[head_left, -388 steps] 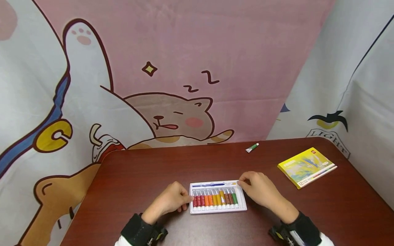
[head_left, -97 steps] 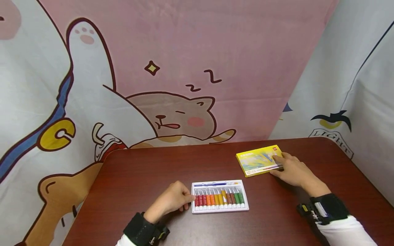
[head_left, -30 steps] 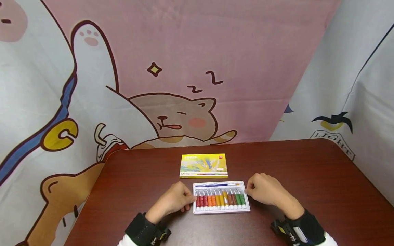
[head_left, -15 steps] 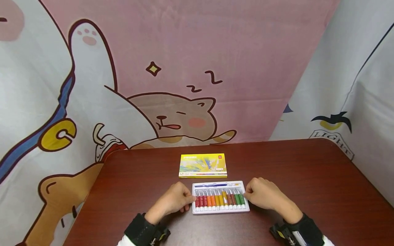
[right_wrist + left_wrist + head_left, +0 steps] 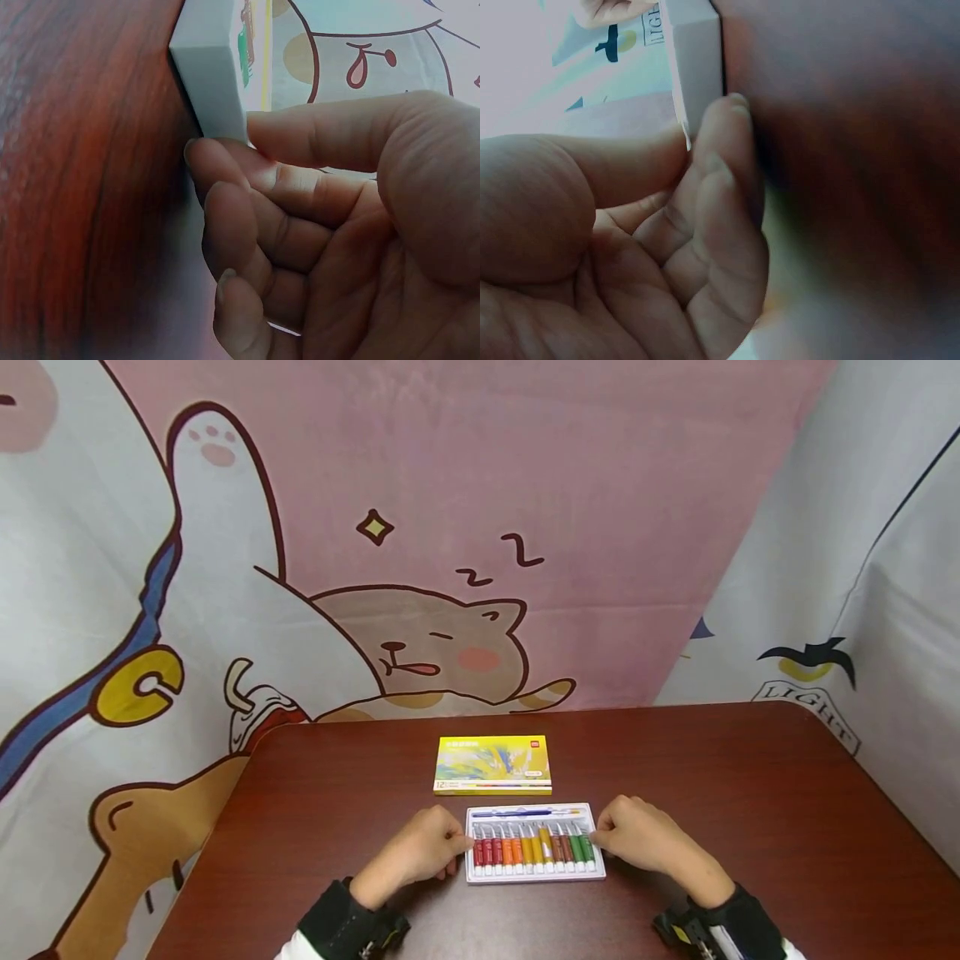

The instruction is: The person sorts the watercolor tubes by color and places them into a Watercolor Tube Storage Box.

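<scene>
A white plastic tray [image 5: 536, 880] lies in front of me, holding a row of small paint tubes [image 5: 528, 852] from red through orange, yellow and brown to green. A blue paintbrush [image 5: 513, 813] sits in the slot along the tray's far side. My left hand [image 5: 418, 845] pinches the tray's left edge; the left wrist view shows thumb and fingertips at its corner. At the opposite edge, my right hand [image 5: 647, 837] pinches the rim between thumb and fingers, also seen in the right wrist view.
Just behind the tray lies a flat yellow box [image 5: 492, 765] with a painted design, parallel to it. Everything rests on a dark reddish-brown table [image 5: 750, 793]. A cartoon-printed cloth [image 5: 570, 527] hangs along the table's back edge.
The loose green tube has left the table's back, and the tray now shows another green tube. The yellow box moved from the right to behind the tray. My right hand returned to the tray's edge.
</scene>
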A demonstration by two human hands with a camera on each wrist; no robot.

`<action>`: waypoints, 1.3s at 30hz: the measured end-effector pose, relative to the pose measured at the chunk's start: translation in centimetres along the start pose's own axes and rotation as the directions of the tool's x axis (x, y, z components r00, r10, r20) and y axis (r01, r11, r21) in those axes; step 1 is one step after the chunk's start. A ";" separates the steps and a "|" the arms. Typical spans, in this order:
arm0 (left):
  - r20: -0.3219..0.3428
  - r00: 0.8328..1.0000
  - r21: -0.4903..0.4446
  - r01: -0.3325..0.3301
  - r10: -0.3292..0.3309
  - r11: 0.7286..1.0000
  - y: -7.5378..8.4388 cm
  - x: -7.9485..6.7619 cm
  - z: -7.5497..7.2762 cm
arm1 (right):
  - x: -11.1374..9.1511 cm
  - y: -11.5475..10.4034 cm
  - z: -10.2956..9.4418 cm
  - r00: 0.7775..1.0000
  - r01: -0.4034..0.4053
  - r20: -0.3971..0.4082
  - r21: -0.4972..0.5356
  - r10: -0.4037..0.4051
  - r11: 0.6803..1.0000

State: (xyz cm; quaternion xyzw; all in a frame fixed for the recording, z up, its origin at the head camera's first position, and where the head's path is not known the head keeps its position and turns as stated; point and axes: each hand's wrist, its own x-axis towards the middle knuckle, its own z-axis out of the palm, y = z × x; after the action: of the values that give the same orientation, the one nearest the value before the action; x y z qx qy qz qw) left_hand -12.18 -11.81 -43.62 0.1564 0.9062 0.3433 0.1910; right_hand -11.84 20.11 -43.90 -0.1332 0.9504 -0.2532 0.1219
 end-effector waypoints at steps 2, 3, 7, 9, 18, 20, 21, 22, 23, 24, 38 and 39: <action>-0.058 0.998 0.078 -0.027 0.032 0.997 0.1 0.2 -0.2 | 0.0 0.2 0.0 1.000 0.016 0.010 0.016 -0.016 1.000; -0.101 0.993 0.124 -0.048 0.060 0.991 0.1 0.3 -0.3 | 0.0 0.3 0.0 1.000 0.027 0.014 0.023 -0.027 0.999; -0.272 0.934 0.327 -0.138 0.233 0.935 0.0 1.1 -1.4 | 0.0 0.5 -0.1 0.998 0.050 0.026 0.047 -0.051 0.998; -0.316 0.891 0.392 -0.190 0.325 0.900 -0.2 1.7 -2.2 | 0.1 0.6 -0.1 0.998 0.049 0.027 0.055 -0.051 0.997; -0.236 0.826 0.534 -0.330 0.512 0.779 -2.7 5.6 -4.8 | 0.2 0.6 0.0 0.998 0.031 0.046 0.085 -0.035 0.996; -0.189 0.842 0.545 -0.338 0.505 0.767 -2.9 6.5 -5.0 | 0.2 0.6 0.0 0.998 0.029 0.049 0.085 -0.033 0.996; -0.165 0.853 0.549 -0.338 0.496 0.764 -3.0 6.9 -5.1 | 0.1 0.6 -0.1 0.998 0.028 0.051 0.087 -0.032 0.996; -0.143 0.863 0.548 -0.338 0.484 0.765 -3.1 7.3 -5.2 | 0.1 0.6 -0.1 0.998 0.028 0.053 0.088 -0.033 0.996; -0.125 0.874 0.546 -0.334 0.469 0.768 -3.1 7.6 -5.2 | 0.1 0.6 -0.1 0.998 0.028 0.056 0.089 -0.033 0.996; -0.106 0.885 0.547 -0.328 0.453 0.770 -3.1 7.9 -5.3 | 0.1 0.6 -0.1 0.998 0.029 0.058 0.091 -0.034 0.995; -0.053 0.944 0.522 -0.252 0.326 0.815 -4.4 9.6 -5.5 | 0.0 0.4 -0.3 0.998 0.002 0.060 0.098 -0.007 0.995; -0.052 0.945 0.519 -0.250 0.322 0.818 -4.5 9.5 -5.5 | 0.0 0.4 -0.3 0.998 0.001 0.059 0.094 -0.006 0.996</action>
State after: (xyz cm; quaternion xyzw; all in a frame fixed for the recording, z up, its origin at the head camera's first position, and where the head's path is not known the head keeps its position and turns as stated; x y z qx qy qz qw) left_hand -23.74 -14.16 -45.13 0.3113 0.9412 0.1284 0.0266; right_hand -12.03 20.54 -43.81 -0.1364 0.9332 -0.2937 0.1556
